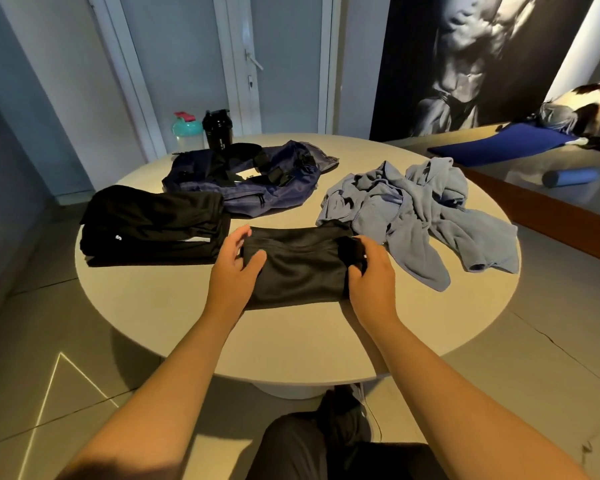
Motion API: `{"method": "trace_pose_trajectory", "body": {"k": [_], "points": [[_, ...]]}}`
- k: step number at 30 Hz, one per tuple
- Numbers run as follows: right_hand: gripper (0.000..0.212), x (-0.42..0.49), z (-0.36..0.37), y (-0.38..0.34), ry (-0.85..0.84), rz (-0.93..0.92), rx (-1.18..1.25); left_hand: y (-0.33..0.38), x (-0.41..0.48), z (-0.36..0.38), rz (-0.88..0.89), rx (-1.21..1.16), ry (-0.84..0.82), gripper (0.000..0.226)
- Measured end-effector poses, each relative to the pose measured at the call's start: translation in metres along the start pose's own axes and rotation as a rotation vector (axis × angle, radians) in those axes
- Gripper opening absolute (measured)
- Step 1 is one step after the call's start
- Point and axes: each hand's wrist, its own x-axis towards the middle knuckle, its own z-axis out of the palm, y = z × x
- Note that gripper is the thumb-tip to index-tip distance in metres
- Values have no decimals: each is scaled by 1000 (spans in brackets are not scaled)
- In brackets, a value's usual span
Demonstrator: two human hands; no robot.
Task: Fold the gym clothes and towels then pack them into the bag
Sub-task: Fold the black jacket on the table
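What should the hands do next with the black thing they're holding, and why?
Probably lift the folded black garment and set it on the folded black pile beside it. The left hand and right hand grip its ends, it looks fully folded, and the blue-grey heap lies crumpled, waiting.

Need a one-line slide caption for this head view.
Left hand and right hand hold a black garment on the round table; folded black pile left, crumpled blue cloth right, navy bag behind.

Before you: round beige table (291, 341) on pale tiled floor (32, 341). White-framed door (243, 36) ahead of you; large monochrome torso poster (465, 64) at right.
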Motion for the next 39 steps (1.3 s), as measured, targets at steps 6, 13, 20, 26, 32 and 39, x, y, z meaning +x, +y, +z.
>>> {"method": "trace_pose_trajectory", "body": {"k": [6,13,20,26,32,39], "points": [[37,2,-2,0,63,56,99,-2,-2,4,26,267,-38,45],[41,-3,-2,-3,12,-37,4,-17,7,0,148,557,1,34],[30,-3,-3,-3,37,-25,41,-3,0,-1,91,347,-71,39],[32,0,-2,-2,-98,124,13,-13,6,4,25,511,-113,54],[29,-3,2,1,54,-18,-164,-20,10,8,88,616,13,26],[28,-3,-4,-3,2,-138,-24,-20,8,0,238,485,-36,27]]}}
